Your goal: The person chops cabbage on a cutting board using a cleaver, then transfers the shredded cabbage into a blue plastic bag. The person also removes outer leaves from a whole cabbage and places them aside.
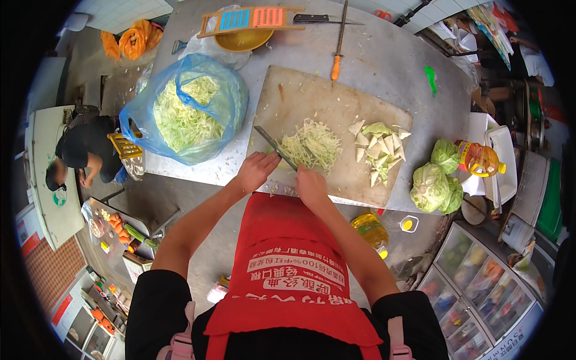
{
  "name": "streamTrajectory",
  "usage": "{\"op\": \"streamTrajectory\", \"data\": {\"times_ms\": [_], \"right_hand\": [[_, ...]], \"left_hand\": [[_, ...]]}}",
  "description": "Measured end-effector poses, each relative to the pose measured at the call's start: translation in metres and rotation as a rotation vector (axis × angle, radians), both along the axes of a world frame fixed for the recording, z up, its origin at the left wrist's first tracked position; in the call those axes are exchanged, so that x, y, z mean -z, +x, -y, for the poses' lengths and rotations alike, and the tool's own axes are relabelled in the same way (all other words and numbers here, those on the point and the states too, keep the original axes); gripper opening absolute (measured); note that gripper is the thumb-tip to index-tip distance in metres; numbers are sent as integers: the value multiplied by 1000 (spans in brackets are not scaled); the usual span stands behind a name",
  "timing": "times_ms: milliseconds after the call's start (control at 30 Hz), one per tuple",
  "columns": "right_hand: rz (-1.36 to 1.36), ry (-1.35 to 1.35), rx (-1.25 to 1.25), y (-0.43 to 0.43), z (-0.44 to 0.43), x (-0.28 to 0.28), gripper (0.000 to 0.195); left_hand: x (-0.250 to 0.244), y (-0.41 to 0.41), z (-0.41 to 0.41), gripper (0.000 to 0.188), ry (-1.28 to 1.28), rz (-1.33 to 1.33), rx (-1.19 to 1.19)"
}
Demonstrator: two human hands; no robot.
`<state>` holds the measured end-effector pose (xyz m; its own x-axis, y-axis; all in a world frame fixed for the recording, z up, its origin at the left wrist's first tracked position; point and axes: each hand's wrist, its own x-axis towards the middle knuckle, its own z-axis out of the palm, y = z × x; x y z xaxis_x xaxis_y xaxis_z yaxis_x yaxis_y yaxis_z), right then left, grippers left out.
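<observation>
My right hand (311,185) grips the handle of a kitchen knife (270,140) at the near edge of a worn cutting board (297,99). The blade slants away to the left, seen almost edge-on. My left hand (257,172) is beside the blade, its bent fingertips at the blade's near side; whether they hold anything is hidden. Just right of the blade lies a loose heap of shredded cabbage (319,146). Farther right on the board are several cut wedges of cabbage core (382,146). An open blue plastic bag (234,101) full of shredded cabbage (189,119) stands left of the board.
Whole cabbages (429,186) and an oil bottle (479,158) are at the right. Along the far side lie a grater (252,20) over a yellow bowl (243,41), a black-handled knife (310,18) and a sharpening steel (337,58). A person (90,144) bends over at the left.
</observation>
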<state>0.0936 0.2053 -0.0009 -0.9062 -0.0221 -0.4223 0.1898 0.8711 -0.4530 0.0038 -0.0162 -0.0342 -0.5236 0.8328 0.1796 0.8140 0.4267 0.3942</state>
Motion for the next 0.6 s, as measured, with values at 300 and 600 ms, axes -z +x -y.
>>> {"op": "streamTrajectory", "data": {"times_ms": [300, 600], "right_hand": [[-21, -30, 15, 3, -4, 4, 12], [114, -15, 32, 37, -21, -75, 21]], "left_hand": [[-3, -1, -1, 56, 8, 60, -25], [5, 5, 3, 54, 31, 2, -32]]}}
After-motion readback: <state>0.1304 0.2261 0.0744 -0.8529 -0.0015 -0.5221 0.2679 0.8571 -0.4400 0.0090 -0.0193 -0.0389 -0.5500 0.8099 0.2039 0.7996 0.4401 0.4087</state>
